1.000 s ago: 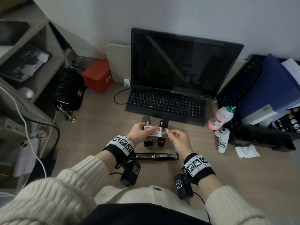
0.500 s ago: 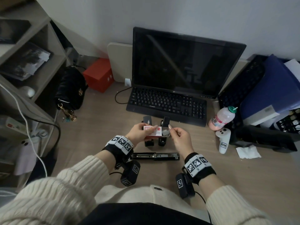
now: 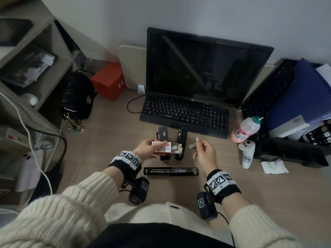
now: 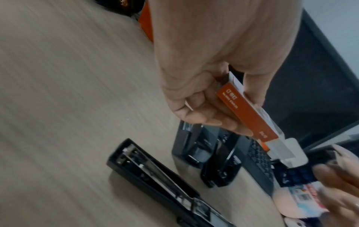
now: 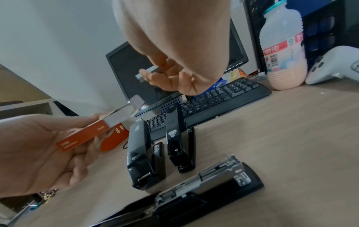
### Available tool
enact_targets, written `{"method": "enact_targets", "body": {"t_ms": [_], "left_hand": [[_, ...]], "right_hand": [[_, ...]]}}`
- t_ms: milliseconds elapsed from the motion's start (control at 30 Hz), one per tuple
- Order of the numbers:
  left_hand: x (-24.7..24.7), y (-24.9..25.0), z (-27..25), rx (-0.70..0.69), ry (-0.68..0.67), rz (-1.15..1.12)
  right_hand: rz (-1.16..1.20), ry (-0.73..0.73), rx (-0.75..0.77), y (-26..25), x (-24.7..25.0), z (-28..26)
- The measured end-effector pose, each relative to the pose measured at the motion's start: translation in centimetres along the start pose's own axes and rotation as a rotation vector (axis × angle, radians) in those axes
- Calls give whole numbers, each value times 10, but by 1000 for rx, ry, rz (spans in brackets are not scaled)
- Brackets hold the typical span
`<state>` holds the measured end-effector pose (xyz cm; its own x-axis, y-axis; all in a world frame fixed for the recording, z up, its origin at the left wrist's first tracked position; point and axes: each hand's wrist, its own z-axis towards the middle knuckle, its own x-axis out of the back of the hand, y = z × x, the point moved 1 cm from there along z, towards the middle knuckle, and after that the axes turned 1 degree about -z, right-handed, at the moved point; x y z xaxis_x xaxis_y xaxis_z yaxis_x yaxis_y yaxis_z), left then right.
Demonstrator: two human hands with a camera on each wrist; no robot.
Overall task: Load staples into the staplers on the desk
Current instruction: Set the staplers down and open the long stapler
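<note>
My left hand [image 3: 149, 148] holds a small red and white staple box [image 3: 161, 147] above the desk, its inner tray [image 3: 176, 149] slid out to the right. My right hand [image 3: 201, 151] pinches a grey strip of staples [image 3: 192, 146] just right of the tray, clear of the box. The same strip of staples [image 5: 148, 72] shows between thumb and fingers in the right wrist view. A black stapler [image 3: 171, 171] lies opened flat near me, its metal channel showing. Two more black staplers [image 3: 163, 138] [image 3: 181, 140] stand behind the box, partly hidden by it.
A black keyboard [image 3: 184, 116] and monitor [image 3: 206, 68] sit behind the staplers. A pink drink bottle [image 3: 246, 129], a white controller [image 3: 247, 153] and crumpled paper [image 3: 274, 167] lie to the right. A black bag [image 3: 78, 95] and red box [image 3: 109, 81] stand at left.
My right hand has drawn a strip of staples out of the box and moved right, away from it. The box's tray now stands open; my left hand has stayed put.
</note>
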<state>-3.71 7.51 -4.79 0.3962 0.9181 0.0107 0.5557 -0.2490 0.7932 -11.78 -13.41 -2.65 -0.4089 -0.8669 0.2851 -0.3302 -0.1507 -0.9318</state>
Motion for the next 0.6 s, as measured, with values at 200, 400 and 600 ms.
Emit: {"method": "enact_targets", "body": {"t_ms": [200,400,600], "left_hand": [[29,-22,-1,102,65,-59],[46,-47,-4,162,125,52],[54,-58,-1,193,171,64]], "right_hand": [[1,59,-55,22,4,0],[3,39,-146,45,4,-8],[41,7,-196,59,4,-11]]}}
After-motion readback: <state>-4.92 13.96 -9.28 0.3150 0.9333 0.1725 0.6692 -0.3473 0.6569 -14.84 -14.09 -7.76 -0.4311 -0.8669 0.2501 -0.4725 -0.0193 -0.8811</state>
